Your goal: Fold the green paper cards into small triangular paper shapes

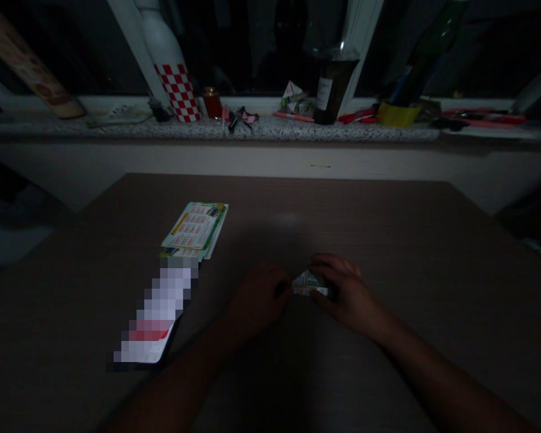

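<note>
A small folded paper (307, 280), printed in pale green and white, lies low over the table between my hands. It has a pointed top and a flat strip along its lower edge. My left hand (259, 297) is closed, thumb and fingertips pinching the paper's left corner. From the other side, my right hand (347, 294) grips the right part, thumb at the lower strip and fingers over the upper edge. Dim light hides the fine detail of the fingers. Left of my hands is a stack of printed calendar leaflets (193, 225), fanned a little.
A lit phone (155, 316), its screen blurred out, lies by the leaflets on the brown table (388, 228). Beyond, the granite windowsill (270, 133) carries a red-checked white bottle (178, 90), a dark cup (331, 90), a green bottle (426, 60) and a folded paper piece (293, 96).
</note>
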A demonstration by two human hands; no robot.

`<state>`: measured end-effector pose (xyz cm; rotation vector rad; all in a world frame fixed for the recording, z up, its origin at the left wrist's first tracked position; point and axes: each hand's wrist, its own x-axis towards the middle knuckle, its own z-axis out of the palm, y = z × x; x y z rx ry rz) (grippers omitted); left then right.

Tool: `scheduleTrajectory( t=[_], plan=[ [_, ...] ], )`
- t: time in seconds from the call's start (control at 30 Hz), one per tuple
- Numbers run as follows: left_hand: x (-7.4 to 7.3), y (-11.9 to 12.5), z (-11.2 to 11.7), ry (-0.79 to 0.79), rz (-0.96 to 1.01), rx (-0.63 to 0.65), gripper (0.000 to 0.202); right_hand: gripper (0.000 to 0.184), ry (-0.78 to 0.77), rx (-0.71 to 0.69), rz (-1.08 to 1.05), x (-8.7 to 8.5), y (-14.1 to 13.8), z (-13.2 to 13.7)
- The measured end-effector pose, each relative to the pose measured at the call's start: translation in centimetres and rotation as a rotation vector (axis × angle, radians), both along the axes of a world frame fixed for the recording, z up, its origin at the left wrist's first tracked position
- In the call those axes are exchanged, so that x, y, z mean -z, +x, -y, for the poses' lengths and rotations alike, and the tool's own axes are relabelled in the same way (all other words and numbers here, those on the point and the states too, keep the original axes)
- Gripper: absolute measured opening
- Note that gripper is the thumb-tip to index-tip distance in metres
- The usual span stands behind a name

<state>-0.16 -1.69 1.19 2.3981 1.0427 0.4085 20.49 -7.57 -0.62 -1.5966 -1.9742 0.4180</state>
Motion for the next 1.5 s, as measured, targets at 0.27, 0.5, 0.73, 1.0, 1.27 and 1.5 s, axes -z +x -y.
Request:
scheduleTrajectory(
  t=[0.27,0.5,0.73,1.0,1.27,1.5],
  plan=[
    [-0.6,0.1,0.2,-0.37,0.234,-0.164,0.008,0.031,-0.203,0.05,-0.669,0.0,-0.8,0.3],
    [-0.6,0.0,0.2,-0.511,0.511,-0.27,0.011,0.034,-0.27,0.168,-0.921,-0.4,-0.8,0.2],
    [-1.0,0.1,0.8,-0.395,0.411,-0.198,0.016,0.034,-0.23,0.205,-0.962,-0.7,-0.9,0.3],
    [-0.9,0.7,1.1,-0.453,0.346,-0.27,0.022,0.029,-0.182,0.213,-0.896,-0.9,-1.2,0.3],
    [-1.0,0.6,1.2,-0.449,0.351,-0.193,0.023,0.027,-0.161,0.207,-0.884,-0.6,-1.3,0.4],
    [-1.4,0.6,1.4,-0.367,0.281,-0.129,0.026,0.024,-0.177,0.168,-0.922,-0.5,-1.3,0.5]
  ],
)
